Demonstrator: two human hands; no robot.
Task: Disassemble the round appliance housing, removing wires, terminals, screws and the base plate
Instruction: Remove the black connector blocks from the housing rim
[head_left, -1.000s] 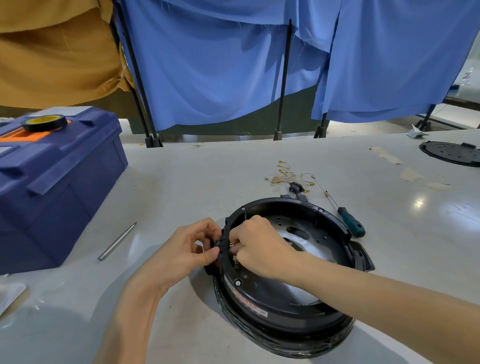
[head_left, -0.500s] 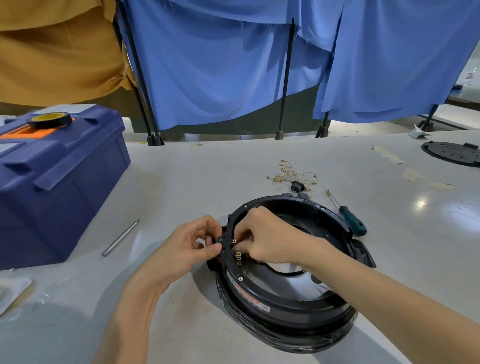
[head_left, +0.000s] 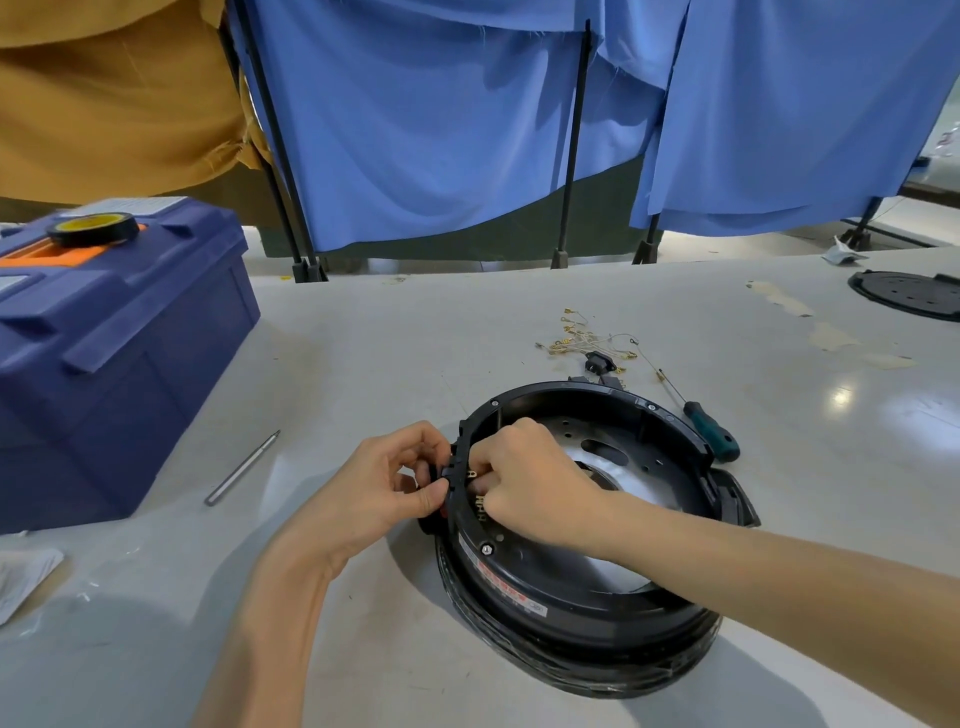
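On the housing (head_left: 571, 597) rim: left hand (head_left: 379, 488) pinches outer block (head_left: 445, 474), right hand (head_left: 535, 478) grips inner terminals (head_left: 474, 474). Wires (head_left: 582, 338) already out; screws (head_left: 487, 548), base plate (head_left: 654, 467) seemingly remain.

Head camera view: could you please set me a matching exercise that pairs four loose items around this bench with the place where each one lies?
Things:
1. tape roll
2. screwdriver
3. metal pin
4. loose wires

Places:
A. on the table, just beyond the housing
B. on the lid of the blue toolbox
C. on the table between the toolbox and the housing
D. on the table by the housing's far right rim

Pairs: 1-B, 2-D, 3-C, 4-A
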